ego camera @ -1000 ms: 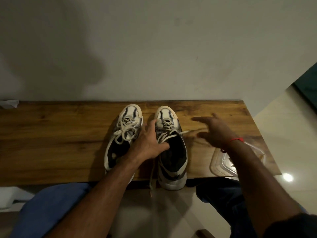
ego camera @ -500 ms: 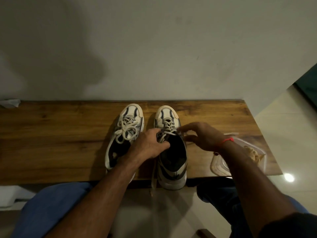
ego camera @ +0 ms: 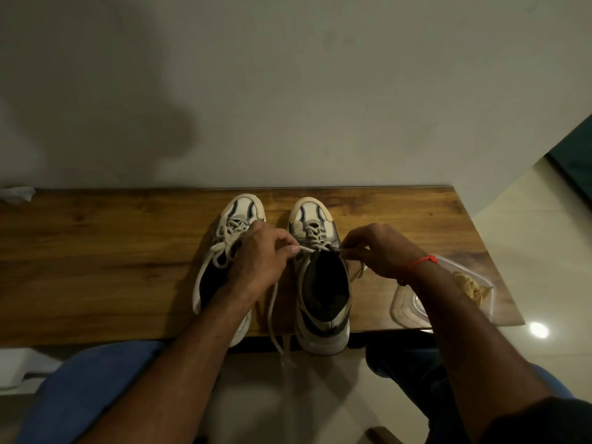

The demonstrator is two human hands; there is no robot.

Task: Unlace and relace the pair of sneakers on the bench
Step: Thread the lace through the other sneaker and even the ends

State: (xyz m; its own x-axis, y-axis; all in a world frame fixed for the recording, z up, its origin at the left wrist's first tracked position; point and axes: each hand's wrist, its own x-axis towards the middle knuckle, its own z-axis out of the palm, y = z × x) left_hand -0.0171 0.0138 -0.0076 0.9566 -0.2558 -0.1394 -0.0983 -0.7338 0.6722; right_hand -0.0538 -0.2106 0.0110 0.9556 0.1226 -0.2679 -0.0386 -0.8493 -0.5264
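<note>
Left hand (ego camera: 259,264), right hand (ego camera: 381,251): fingers pinching.

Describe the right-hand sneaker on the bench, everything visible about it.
The right-hand sneaker stands upright on the wooden bench, toe toward the wall, heel over the near edge. It is white and grey with dark stripes, a cream toe cap and a dark lining. Its collar gapes open; only the lower eyelets are laced. The left hand pinches one end of its lace, which trails down past the bench edge; the right hand pinches the other end at the top eyelets. The other sneaker stands beside it.
</note>
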